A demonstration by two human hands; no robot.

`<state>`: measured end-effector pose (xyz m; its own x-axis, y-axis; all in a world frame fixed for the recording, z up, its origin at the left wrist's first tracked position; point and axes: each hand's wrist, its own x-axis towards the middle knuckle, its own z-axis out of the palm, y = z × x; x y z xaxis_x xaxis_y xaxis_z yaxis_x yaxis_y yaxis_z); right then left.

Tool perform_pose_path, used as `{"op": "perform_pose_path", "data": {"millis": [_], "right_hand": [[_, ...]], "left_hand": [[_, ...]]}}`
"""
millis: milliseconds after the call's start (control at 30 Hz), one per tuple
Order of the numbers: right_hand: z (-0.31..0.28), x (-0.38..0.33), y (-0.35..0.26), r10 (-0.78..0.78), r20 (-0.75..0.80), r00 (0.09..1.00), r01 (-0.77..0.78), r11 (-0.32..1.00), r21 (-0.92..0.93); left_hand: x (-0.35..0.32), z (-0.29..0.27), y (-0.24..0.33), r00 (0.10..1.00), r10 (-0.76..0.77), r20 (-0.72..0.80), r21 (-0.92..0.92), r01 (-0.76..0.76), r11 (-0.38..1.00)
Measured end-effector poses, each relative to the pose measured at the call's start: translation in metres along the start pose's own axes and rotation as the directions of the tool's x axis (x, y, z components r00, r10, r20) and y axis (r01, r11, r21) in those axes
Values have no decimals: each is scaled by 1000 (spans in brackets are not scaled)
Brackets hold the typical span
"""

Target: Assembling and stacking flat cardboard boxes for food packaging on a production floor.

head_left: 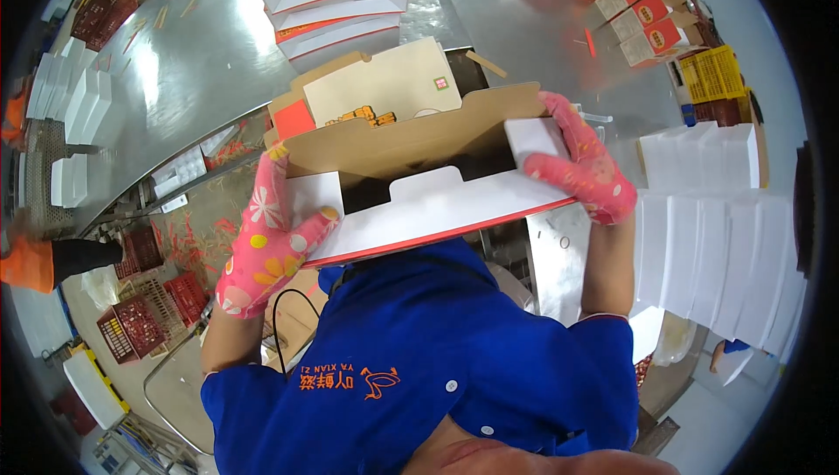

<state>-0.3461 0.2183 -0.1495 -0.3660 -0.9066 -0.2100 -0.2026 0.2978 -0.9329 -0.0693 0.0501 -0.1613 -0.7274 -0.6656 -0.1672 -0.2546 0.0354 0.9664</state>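
Observation:
An open cardboard carton, white on its front flap, plain brown inside and red along the near edge, is held in front of my chest. My left hand, in a pink flowered glove, grips its left end, thumb over the small white side flap. At the right end my right hand, gloved alike, is closed round the corner with its thumb on the other white side flap. Just beyond the carton lies a cream printed cardboard panel with brown edges; its lower part is hidden behind the carton.
A metal table spreads ahead, bearing a row of nested white-and-red cartons. Red-and-white boxes stand at the far right. Stacked white cartons are close on my right. Red plastic baskets sit on the floor at left.

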Motion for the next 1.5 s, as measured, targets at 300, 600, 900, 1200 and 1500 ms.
{"op": "perform_pose_path", "data": {"millis": [300,600,900,1200,1500], "right_hand": [[-2,9,2,-163,-9,987,156,957,-244],[-7,14,2,-293,169,941,331,901,-280],[4,18,-15,20,268,963,208,576,-791],[-22,-17,-9,114,63,991,-115,993,7],[-17,129,-110,-409,-353,841,318,903,-290]], "left_hand": [[23,3,5,996,94,7,85,-94,992],[25,-6,1,956,201,212,339,-265,903],[41,4,19,949,-2,316,860,-285,423],[6,-32,15,857,-474,200,-255,513,820],[170,-91,53,783,489,-384,100,-492,865]]}}
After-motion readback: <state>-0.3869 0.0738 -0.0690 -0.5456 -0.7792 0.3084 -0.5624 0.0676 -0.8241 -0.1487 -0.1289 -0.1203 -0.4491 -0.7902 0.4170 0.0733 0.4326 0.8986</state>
